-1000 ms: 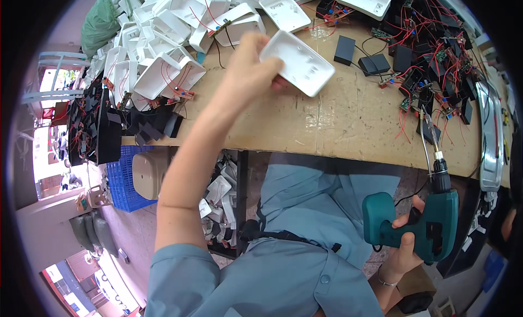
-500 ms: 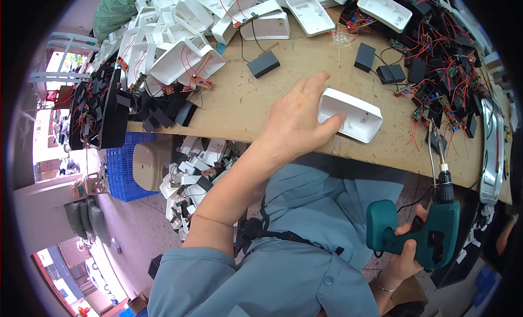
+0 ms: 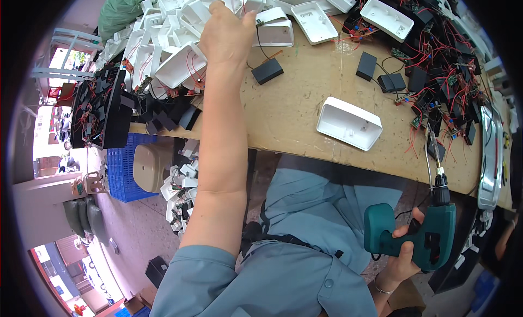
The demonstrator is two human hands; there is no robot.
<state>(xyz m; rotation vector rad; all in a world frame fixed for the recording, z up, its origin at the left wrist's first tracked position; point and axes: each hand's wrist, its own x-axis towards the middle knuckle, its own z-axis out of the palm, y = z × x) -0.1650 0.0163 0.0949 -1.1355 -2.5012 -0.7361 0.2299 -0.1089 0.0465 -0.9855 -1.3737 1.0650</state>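
Observation:
My left hand [image 3: 227,36] reaches to the far side of the table, over the pile of white plastic housings [image 3: 188,14]. Its thumb and fingers are apart, and I make out nothing held. Beside the thumb, a small circuit board [image 3: 259,23] with wires sits at a white housing [image 3: 275,34]; a cable runs down to a black box [image 3: 267,71]. My right hand [image 3: 404,257] grips a green power drill [image 3: 440,235], its long bit pointing toward the table. Near the table's front edge lies a white open housing [image 3: 348,123], touched by neither hand.
Black boxes, circuit boards and red wires [image 3: 447,82] are heaped on the right. A metal tray [image 3: 490,153] is at the right edge. To the left stand a black bin [image 3: 111,110] of parts, a blue crate [image 3: 122,175] and a beige stool [image 3: 150,167].
My left hand has left the white open housing near the front edge and moved far left to the pile. The right hand still holds the drill in nearly the same place.

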